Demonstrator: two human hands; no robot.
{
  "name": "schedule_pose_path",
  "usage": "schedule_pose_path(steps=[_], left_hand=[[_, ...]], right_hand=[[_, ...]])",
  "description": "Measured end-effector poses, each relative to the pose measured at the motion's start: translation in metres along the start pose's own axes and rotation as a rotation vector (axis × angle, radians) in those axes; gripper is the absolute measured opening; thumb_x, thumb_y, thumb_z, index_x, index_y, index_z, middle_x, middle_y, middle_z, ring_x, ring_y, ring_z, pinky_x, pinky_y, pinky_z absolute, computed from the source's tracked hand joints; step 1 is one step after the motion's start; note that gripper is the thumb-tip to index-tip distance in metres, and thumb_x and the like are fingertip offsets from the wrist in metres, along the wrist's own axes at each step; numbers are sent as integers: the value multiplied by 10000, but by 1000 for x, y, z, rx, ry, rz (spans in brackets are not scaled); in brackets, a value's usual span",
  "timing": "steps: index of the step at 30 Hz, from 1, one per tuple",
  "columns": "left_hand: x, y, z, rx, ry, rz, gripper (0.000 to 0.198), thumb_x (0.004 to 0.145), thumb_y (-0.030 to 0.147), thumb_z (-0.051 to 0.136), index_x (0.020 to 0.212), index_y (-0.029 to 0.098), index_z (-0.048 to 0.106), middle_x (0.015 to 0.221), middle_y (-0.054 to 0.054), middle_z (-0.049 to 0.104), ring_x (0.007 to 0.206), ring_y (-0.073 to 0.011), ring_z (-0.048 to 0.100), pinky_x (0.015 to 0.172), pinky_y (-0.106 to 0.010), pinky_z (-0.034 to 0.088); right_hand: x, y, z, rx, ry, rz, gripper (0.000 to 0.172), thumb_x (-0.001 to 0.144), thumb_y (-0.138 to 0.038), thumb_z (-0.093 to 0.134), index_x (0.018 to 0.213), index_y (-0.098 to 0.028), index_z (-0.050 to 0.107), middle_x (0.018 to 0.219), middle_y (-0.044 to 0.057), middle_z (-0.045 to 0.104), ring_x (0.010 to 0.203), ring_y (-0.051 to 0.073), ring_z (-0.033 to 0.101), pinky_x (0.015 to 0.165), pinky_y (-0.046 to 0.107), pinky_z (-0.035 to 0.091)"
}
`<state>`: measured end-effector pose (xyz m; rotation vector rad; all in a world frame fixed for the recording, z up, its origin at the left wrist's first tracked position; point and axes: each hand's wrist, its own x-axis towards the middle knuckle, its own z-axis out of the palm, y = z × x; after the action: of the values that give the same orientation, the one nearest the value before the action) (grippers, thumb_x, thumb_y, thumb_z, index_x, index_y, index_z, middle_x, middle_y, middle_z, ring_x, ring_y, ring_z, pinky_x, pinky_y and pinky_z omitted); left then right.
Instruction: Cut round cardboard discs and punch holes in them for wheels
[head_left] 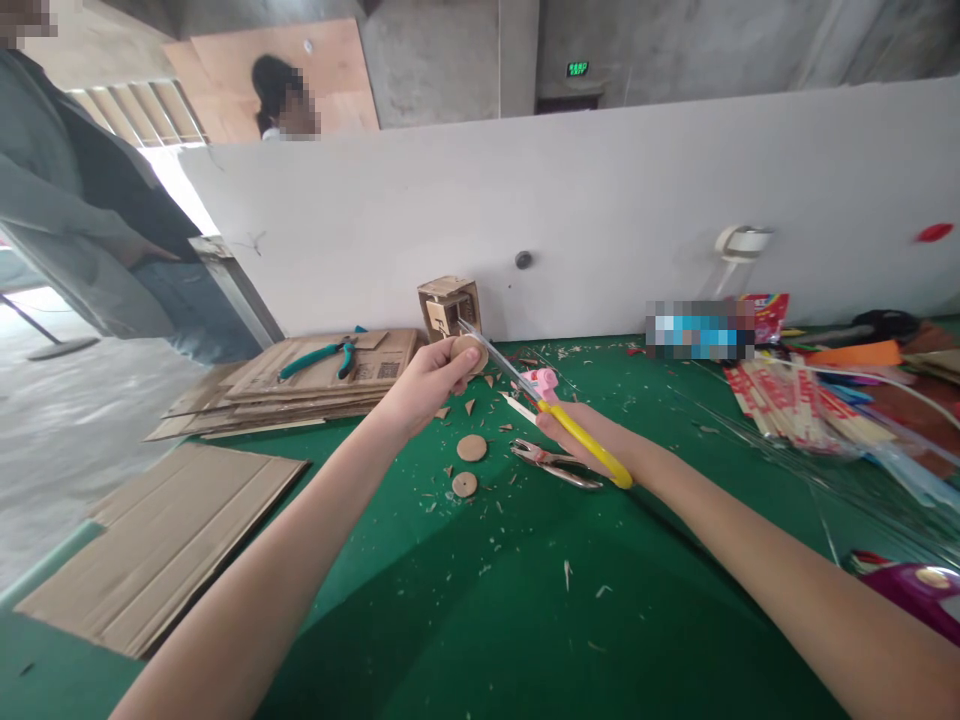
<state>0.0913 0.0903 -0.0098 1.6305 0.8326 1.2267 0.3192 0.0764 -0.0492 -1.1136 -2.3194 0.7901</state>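
My left hand (429,385) is closed on a round cardboard disc (469,352), held up above the green table (480,600). My right hand (592,440) grips yellow-handled scissors (555,410) whose blades reach up to the disc's edge. Two more cardboard discs (472,448) lie on the table below, among cardboard scraps. Metal pliers (555,465) lie just under my right wrist.
A stack of flat cardboard sheets (300,385) with green-handled cutters (319,355) lies at the left, another sheet (157,545) nearer me. A small cardboard box (448,305) stands by the white wall. Coloured packets and sticks (817,405) crowd the right. A person stands far left.
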Motion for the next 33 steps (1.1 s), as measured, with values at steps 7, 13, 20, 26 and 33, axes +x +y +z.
schedule_pose_path(steps=[7, 13, 20, 26, 33], left_hand=[[-1, -2, 12, -98, 64, 24, 235, 835, 329, 621, 721, 154, 513, 652, 28, 401, 545, -66, 338, 494, -202, 286], [-1, -3, 12, -77, 70, 33, 234, 844, 339, 606, 730, 155, 518, 660, 33, 399, 536, -61, 335, 489, -198, 283], [-1, -3, 8, -29, 4, 48, 269, 849, 340, 596, 682, 163, 481, 657, 30, 369, 559, -74, 329, 515, -206, 298], [-1, 5, -4, 46, -82, -22, 289, 849, 365, 593, 665, 172, 482, 651, 26, 349, 539, -81, 309, 491, -225, 271], [0, -2, 10, -138, 154, -12, 296, 788, 389, 671, 677, 169, 507, 597, 40, 382, 503, -64, 330, 461, -219, 262]], right_hand=[[-2, -4, 3, 172, -63, -47, 495, 898, -684, 204, 714, -233, 291, 629, -46, 311, 530, 118, 321, 522, 279, 327], [-2, -6, 0, 77, -69, 4, 534, 881, -710, 164, 686, -230, 296, 589, -48, 305, 515, 121, 301, 514, 286, 298], [0, -4, 1, 27, -2, 28, 516, 871, -704, 236, 705, -226, 343, 655, -15, 409, 562, 139, 404, 547, 293, 347], [0, -1, -2, -73, -1, 69, 454, 896, -632, 307, 721, -219, 376, 614, 8, 497, 544, 148, 438, 540, 299, 354], [2, 0, 8, -1, 120, 74, 421, 880, -625, 361, 767, -221, 389, 658, 12, 532, 567, 152, 466, 529, 286, 387]])
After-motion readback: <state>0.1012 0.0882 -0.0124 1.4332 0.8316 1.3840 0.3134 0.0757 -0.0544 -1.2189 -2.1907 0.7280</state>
